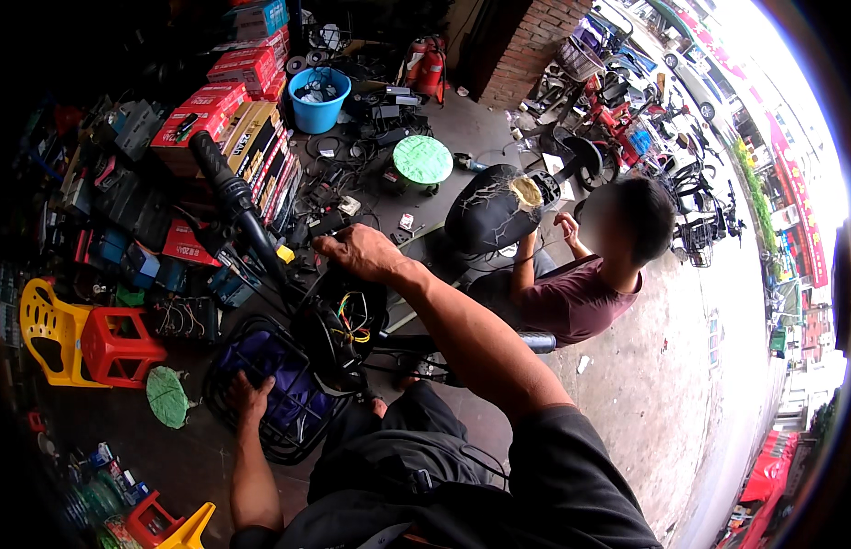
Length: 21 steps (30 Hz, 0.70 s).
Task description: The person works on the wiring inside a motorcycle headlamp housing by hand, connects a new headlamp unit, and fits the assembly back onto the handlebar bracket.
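In front of me stands an electric bike with its black handlebar (247, 215) pointing away to the left. Its opened black housing (338, 325) shows yellow, green, red and white wires (356, 320). Above the far side of that housing is my right hand (366, 252), fingers curled together; what they pinch is hidden. My left hand (251, 399) closes over the near side of a black wire basket (302, 444), which has a purple lining (274, 403). Under my right arm, the other half of the handlebar is partly covered.
A person in a maroon shirt (581, 302) sits at the right, by a cracked black seat (489, 215). Beyond are a round green-topped stool (422, 159) and a blue bucket (319, 101). Stacked boxes (206, 114), a red stool (122, 346) and a yellow chair (55, 334) line the left.
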Each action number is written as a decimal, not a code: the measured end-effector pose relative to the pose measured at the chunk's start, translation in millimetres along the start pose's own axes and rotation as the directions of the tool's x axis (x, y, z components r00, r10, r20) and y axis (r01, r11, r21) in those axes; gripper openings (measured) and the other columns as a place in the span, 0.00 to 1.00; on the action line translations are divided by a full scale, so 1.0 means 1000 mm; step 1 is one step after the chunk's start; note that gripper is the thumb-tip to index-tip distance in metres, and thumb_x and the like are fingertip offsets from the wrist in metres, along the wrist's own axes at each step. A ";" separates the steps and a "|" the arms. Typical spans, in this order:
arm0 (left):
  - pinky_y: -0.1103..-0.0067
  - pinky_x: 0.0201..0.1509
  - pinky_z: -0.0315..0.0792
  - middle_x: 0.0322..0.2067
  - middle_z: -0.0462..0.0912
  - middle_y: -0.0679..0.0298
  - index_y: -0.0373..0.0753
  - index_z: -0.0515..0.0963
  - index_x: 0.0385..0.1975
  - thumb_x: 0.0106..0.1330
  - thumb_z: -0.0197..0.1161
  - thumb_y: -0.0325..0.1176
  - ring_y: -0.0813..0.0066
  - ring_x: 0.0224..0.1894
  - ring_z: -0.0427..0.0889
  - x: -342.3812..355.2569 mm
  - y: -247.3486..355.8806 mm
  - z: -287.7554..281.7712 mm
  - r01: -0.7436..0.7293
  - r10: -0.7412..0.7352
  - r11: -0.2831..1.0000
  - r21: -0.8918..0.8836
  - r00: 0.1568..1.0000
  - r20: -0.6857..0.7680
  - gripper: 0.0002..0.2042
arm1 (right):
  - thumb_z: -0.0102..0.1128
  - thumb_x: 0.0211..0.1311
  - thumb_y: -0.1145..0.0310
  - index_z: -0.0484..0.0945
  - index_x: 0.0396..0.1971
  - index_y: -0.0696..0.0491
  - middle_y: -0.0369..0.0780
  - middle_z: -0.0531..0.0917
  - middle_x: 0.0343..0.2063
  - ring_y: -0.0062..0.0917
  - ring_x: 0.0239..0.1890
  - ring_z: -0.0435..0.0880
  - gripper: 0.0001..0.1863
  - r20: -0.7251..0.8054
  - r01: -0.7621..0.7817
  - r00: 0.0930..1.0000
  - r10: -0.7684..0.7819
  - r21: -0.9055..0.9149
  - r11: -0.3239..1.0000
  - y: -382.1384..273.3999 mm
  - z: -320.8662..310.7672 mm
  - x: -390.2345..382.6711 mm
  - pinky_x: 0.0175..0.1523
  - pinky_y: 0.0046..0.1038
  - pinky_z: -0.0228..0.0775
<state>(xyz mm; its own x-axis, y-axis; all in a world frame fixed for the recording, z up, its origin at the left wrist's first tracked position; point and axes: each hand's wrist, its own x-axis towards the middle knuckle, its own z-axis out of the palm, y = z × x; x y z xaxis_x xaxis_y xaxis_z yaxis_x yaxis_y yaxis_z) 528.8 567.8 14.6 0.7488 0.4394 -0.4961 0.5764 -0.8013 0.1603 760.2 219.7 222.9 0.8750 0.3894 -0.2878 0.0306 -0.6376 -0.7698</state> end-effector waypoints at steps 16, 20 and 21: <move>0.53 0.69 0.48 0.64 0.63 0.48 0.39 0.58 0.67 0.53 0.61 0.68 0.47 0.66 0.60 0.001 -0.001 0.007 -0.072 0.072 0.997 0.011 0.996 -0.057 0.48 | 0.47 0.63 0.40 0.81 0.32 0.64 0.59 0.81 0.34 0.53 0.43 0.80 0.35 -0.025 -0.014 1.000 0.014 -0.019 1.000 0.002 0.000 -0.001 0.48 0.43 0.71; 0.50 0.69 0.46 0.64 0.63 0.48 0.39 0.58 0.66 0.52 0.61 0.69 0.46 0.66 0.59 -0.004 0.005 0.001 -0.035 0.038 0.999 0.037 0.997 -0.063 0.48 | 0.45 0.65 0.41 0.81 0.39 0.58 0.56 0.82 0.35 0.51 0.44 0.80 0.31 -0.029 0.078 0.997 -0.077 0.048 0.996 0.009 0.003 0.001 0.49 0.43 0.70; 0.49 0.69 0.46 0.63 0.63 0.48 0.39 0.59 0.66 0.52 0.61 0.68 0.45 0.66 0.58 -0.008 0.006 -0.003 -0.026 0.029 0.999 0.033 0.997 -0.071 0.48 | 0.45 0.66 0.42 0.81 0.43 0.53 0.53 0.83 0.37 0.48 0.44 0.81 0.28 0.007 0.066 0.998 -0.066 0.043 0.997 -0.005 -0.003 -0.008 0.50 0.41 0.70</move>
<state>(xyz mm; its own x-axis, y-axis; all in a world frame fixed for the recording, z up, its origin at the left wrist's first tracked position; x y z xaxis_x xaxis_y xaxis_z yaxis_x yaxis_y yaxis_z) 527.4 560.8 21.6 0.7862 0.4440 -0.4297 0.5453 -0.8256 0.1447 754.9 218.0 230.8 0.8676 0.4355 -0.2399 0.0676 -0.5814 -0.8108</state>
